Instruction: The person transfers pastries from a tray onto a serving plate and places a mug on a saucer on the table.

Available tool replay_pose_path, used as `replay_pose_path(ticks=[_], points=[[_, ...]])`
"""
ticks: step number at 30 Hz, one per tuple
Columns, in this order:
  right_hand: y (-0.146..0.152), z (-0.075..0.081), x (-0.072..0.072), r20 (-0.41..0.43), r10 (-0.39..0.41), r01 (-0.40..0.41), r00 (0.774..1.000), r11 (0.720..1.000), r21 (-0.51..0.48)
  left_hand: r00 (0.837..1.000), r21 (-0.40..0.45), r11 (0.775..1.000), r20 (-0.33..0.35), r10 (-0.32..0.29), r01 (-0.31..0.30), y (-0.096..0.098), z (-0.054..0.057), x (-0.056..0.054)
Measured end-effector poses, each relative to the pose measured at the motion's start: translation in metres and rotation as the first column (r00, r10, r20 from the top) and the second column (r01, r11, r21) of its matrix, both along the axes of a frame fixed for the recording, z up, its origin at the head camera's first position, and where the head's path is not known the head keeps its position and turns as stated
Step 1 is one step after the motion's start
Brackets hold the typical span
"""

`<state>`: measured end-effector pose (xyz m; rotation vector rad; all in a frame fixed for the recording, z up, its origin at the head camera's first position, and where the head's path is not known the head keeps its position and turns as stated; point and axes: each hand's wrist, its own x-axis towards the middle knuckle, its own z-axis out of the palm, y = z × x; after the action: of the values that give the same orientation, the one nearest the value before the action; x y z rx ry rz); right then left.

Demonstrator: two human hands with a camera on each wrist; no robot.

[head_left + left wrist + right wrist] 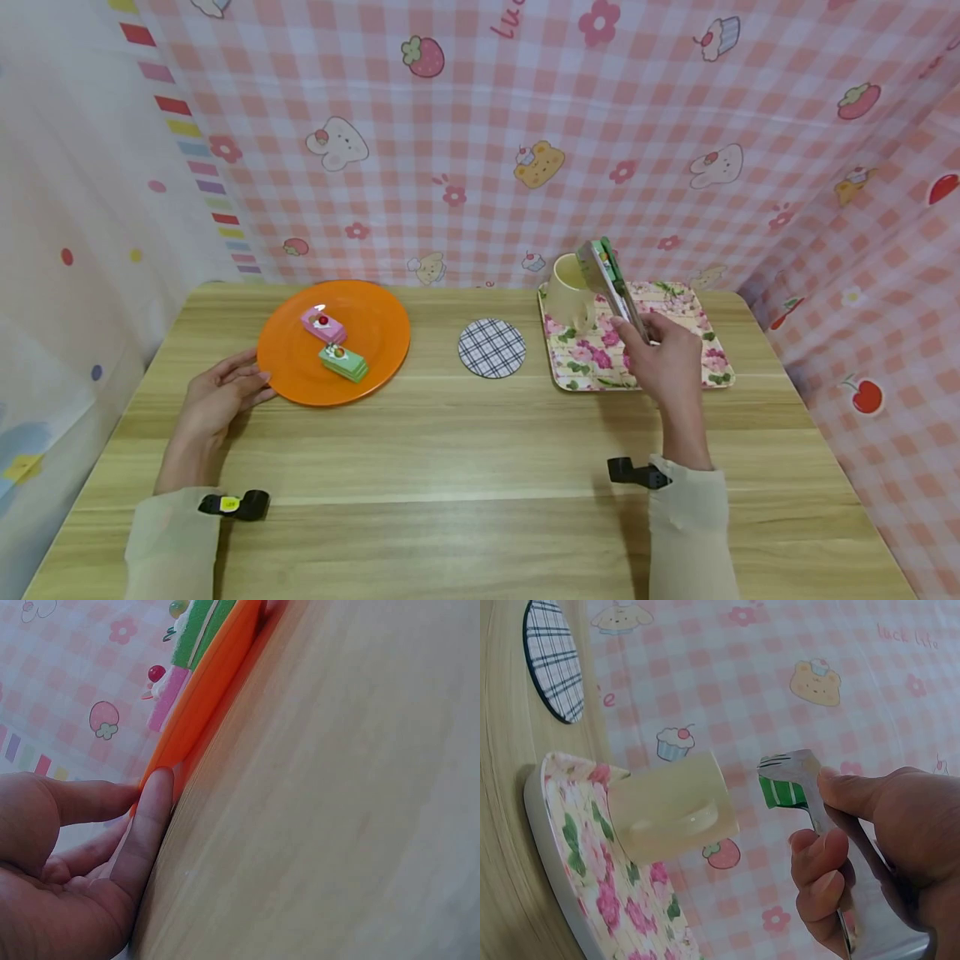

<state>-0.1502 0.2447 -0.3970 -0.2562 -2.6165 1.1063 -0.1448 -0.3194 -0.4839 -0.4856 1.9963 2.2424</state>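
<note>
My left hand (219, 398) pinches the left rim of an orange plate (386, 321), thumb above and a finger beneath in the left wrist view. On the plate lie a pink toy cake slice (323, 323) and a green toy cake slice (345, 363). My right hand (667, 354) grips metal tongs (628, 310), which have another green cake slice (781, 792) between their ends. The tongs hold it up above the floral tray (562, 373), to the right of a cream mug (567, 293). The mug stands upright on the tray's left part.
A round checked coaster (492, 348) lies between the plate and the tray. The wooden table (450, 483) runs back to a pink checked cloth (480, 125), with more cloth at both sides.
</note>
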Motion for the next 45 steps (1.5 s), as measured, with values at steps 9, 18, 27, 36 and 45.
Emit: replay_pose_path(ticks=[9, 18, 27, 36, 45], points=[[-0.014, -0.001, 0.000, 0.002, 0.046, -0.046, 0.999, 0.999, 0.027, 1.000, -0.011, 1.000, 0.001, 0.000, 0.000, 0.000, 0.000, 0.000], [-0.031, -0.003, -0.001, -0.028, 0.110, -0.108, 0.994, 0.992, 0.066, 1.000, 0.001, 1.000, -0.009, 0.002, -0.002, 0.000, 0.000, 0.000], [-0.046, -0.006, 0.000, -0.033, 0.145, -0.143, 0.989, 0.987, 0.067, 1.000, -0.014, 1.000, -0.013, -0.011, 0.011, 0.001, 0.002, 0.000], [-0.059, -0.005, 0.000, -0.028, 0.180, -0.179, 0.983, 0.982, 0.058, 0.999, 0.008, 1.000, -0.032, -0.022, 0.023, -0.001, 0.002, 0.001], [-0.073, -0.009, -0.001, -0.027, 0.239, -0.236, 0.971, 0.968, 0.080, 0.999, 0.015, 1.000, -0.027, -0.021, 0.021, -0.002, 0.002, 0.002]])
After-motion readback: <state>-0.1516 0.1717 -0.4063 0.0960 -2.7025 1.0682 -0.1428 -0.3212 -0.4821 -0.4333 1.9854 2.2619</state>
